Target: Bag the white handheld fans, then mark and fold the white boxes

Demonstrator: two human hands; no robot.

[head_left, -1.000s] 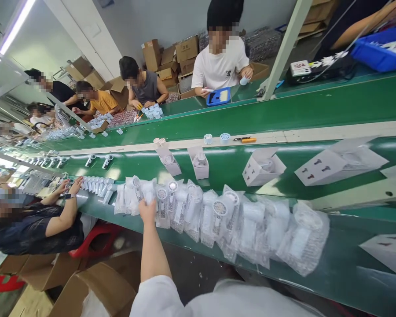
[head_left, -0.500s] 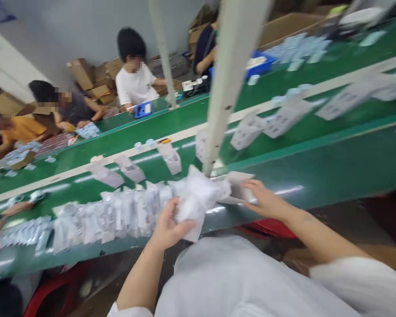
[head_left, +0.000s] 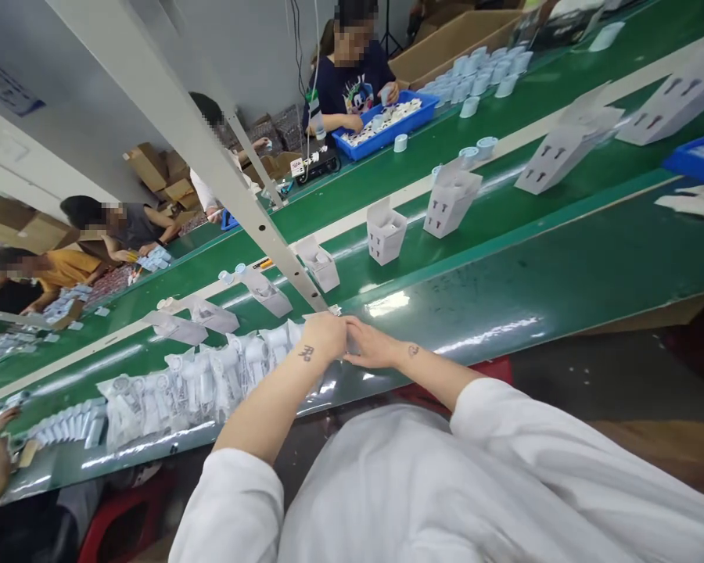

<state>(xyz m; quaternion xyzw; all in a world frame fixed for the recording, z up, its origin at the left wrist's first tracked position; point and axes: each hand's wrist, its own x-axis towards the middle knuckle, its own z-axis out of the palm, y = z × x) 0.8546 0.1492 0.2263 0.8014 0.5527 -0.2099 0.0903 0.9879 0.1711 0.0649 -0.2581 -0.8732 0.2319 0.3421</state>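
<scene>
Plastic bags, clear and crinkled, each around a pale device with a round head and straight handle [head_left: 208, 383], lie in an overlapping row on the smooth dark-green desk [head_left: 475, 313], its near end just beside the left hand [head_left: 327, 335]. That hand shows its back, fingers curled out of sight; the right hand [head_left: 372, 342] is half open against it. Whatever they may hold between them is hidden, so I cannot tell. Each device looks light and stiff, probably hard plastic, but its loose film would likely slide; grip the handle through the bag rather than a loose corner, and spare the round head. White thin-card boxes with open flaps [head_left: 386, 238] on the bright-green belt [head_left: 496, 199] look light and easily dented; hold them by opposite walls.
</scene>
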